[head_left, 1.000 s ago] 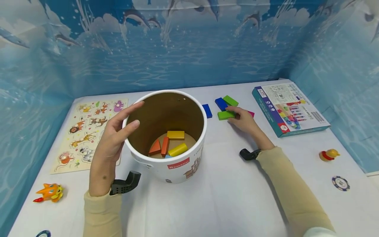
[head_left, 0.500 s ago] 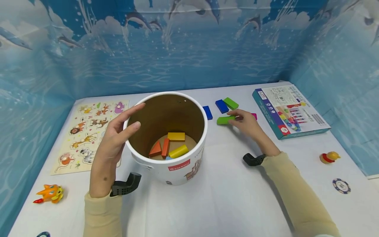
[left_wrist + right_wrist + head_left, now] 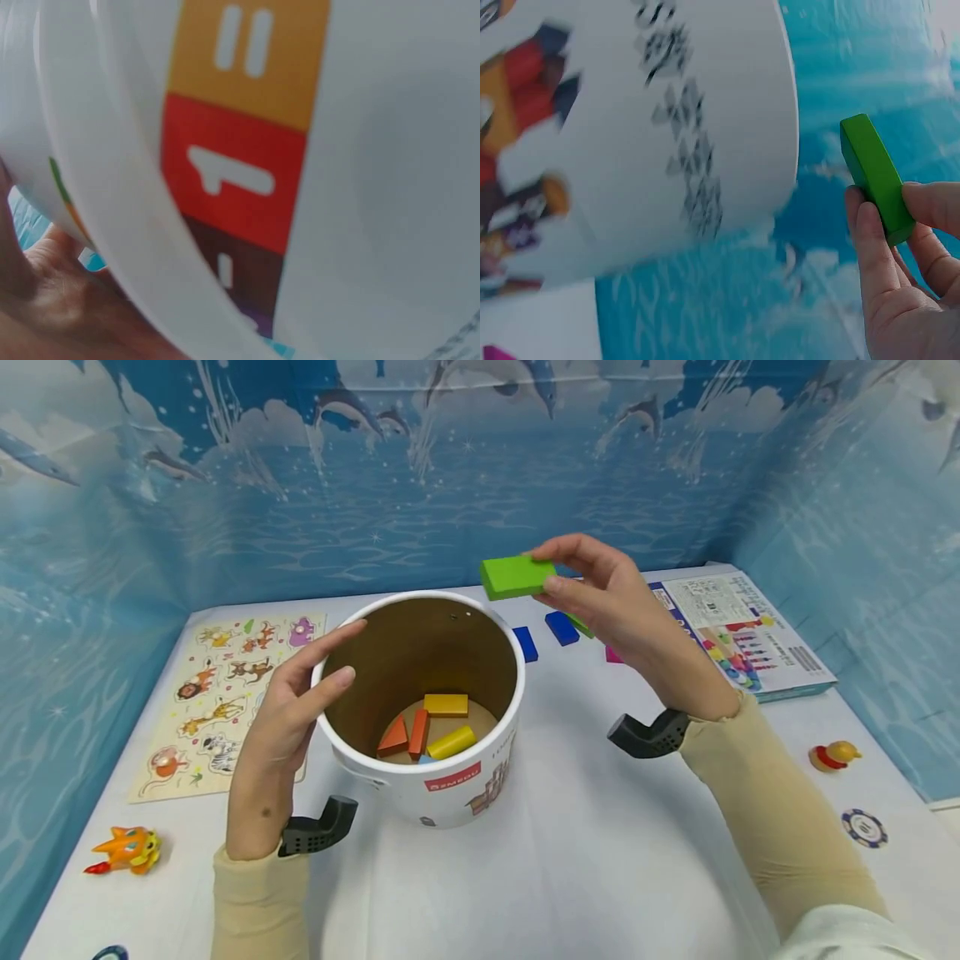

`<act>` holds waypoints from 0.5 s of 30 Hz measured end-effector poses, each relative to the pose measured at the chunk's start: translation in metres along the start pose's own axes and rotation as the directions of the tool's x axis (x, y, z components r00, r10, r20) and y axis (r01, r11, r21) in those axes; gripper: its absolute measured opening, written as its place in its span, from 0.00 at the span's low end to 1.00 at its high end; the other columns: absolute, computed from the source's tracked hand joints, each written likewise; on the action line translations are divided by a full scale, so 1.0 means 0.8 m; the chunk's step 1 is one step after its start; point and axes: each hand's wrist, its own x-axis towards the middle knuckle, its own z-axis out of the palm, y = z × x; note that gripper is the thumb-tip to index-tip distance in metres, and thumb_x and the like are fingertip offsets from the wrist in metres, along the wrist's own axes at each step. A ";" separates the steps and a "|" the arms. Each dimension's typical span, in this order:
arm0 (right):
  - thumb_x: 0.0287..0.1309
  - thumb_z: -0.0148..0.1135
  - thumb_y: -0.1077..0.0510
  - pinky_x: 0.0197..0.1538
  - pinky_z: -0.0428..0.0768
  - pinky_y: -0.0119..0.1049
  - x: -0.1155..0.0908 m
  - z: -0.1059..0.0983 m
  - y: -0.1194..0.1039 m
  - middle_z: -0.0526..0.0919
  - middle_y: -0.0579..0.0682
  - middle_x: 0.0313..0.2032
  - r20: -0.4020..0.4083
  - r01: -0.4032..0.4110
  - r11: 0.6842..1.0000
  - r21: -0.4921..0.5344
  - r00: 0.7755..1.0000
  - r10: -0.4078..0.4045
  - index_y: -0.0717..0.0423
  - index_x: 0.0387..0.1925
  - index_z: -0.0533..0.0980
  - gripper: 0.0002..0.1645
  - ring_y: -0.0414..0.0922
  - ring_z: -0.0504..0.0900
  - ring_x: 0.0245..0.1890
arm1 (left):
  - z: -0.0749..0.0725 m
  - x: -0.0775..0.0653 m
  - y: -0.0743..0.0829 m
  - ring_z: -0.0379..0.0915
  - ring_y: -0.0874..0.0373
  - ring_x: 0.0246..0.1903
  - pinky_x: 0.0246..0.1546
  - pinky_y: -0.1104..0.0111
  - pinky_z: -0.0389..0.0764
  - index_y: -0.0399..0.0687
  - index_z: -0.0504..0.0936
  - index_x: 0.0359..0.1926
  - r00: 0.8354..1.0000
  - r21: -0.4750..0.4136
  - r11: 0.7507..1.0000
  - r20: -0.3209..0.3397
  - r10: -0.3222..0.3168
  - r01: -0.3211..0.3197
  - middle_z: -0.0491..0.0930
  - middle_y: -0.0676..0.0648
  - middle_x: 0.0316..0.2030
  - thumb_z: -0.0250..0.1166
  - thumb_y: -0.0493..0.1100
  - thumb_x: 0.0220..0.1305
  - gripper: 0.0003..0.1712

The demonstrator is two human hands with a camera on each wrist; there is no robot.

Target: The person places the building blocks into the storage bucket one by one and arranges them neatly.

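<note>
A white bucket (image 3: 442, 802) with printed sides stands in the middle of the table in the head view. Inside it lie a yellow rectangular block (image 3: 446, 705), a yellow cylinder (image 3: 452, 742), orange blocks (image 3: 418, 733) and a bit of light blue. My left hand (image 3: 288, 710) holds the bucket's left rim, thumb and index finger reaching over it; its other fingers are mostly hidden. My right hand (image 3: 607, 593) pinches a green rectangular block (image 3: 517, 577) between thumb and fingers, raised just beyond the bucket's right rim. The right wrist view shows the same green block (image 3: 874, 176) near the bucket wall.
Blue blocks (image 3: 562, 628), another green block (image 3: 581, 625) and a pink block (image 3: 613, 655) lie right of the bucket. Further right are a toy box (image 3: 750, 635), a small duck figure (image 3: 834, 756) and a chip (image 3: 864, 828). An animal puzzle board (image 3: 180, 718) and orange figure (image 3: 127, 849) lie left.
My right hand has lifted the green block from the table and carried it up and left toward the bucket's rim. The left hand and bucket have stayed in place.
</note>
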 end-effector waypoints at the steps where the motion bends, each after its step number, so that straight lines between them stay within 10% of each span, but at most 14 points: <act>1: 0.57 0.53 0.65 0.50 0.72 0.37 0.004 0.010 -0.006 0.65 0.57 0.54 0.049 0.004 1.000 -0.029 0.999 -0.002 0.58 0.47 0.72 0.14 0.52 0.68 0.53 | 0.000 0.000 0.000 0.49 0.55 0.61 0.59 0.51 0.46 0.42 0.71 0.57 1.000 0.000 1.000 0.001 0.002 -0.002 0.64 0.45 0.59 0.53 0.30 0.56 0.25; 8: 0.57 0.54 0.63 0.46 0.75 0.38 0.044 0.071 -0.019 0.72 0.51 0.49 0.414 0.052 0.922 -0.383 0.902 0.121 0.59 0.50 0.72 0.18 0.46 0.79 0.41 | -0.001 0.001 0.000 0.51 0.54 0.60 0.58 0.53 0.50 0.42 0.70 0.57 1.000 -0.007 1.000 0.006 -0.003 0.003 0.64 0.45 0.58 0.52 0.30 0.56 0.25; 15: 0.54 0.58 0.64 0.44 0.75 0.32 0.069 0.106 0.000 0.77 0.48 0.45 0.522 0.087 0.816 -0.572 0.806 0.280 0.59 0.48 0.75 0.17 0.41 0.78 0.42 | 0.000 0.000 0.001 0.50 0.54 0.60 0.56 0.51 0.55 0.43 0.70 0.58 1.000 0.000 1.000 0.016 -0.018 0.018 0.62 0.45 0.60 0.52 0.31 0.58 0.25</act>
